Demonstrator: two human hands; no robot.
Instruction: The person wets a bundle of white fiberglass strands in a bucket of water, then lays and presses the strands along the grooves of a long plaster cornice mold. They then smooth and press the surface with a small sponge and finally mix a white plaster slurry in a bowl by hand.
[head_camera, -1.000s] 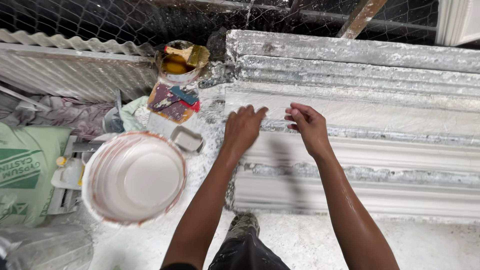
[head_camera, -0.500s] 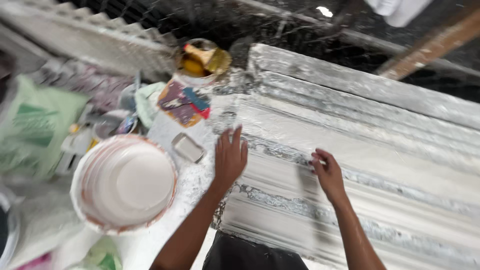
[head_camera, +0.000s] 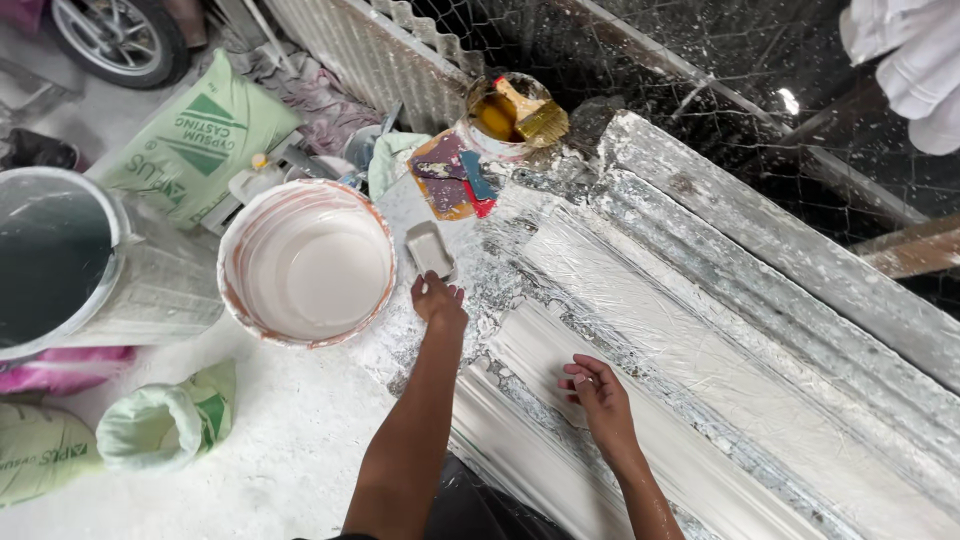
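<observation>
The left hand (head_camera: 438, 299) reaches forward over the plaster-spattered worktop (head_camera: 300, 440), fingertips at the near end of a small white rectangular block (head_camera: 430, 250) — touching it or just short of it, I cannot tell which. The fingers are curled loosely and grip nothing that shows. The block lies just right of the white bucket (head_camera: 307, 262), which holds pale liquid plaster.

The right hand (head_camera: 598, 392) rests on the long white plaster moulding (head_camera: 700, 330), fingers half bent and empty, well apart from the left. The moulding runs diagonally from the near edge toward the wire mesh (head_camera: 640, 50).

Beyond the block lie colourful scrapers (head_camera: 455, 178) and a jar (head_camera: 500, 115) with a yellow-bristled brush (head_camera: 535, 115). A large grey tub (head_camera: 70, 260) stands at far left, a green sack (head_camera: 205, 135) behind it — and a rolled-down green bag (head_camera: 165, 425) sits on the near worktop.
</observation>
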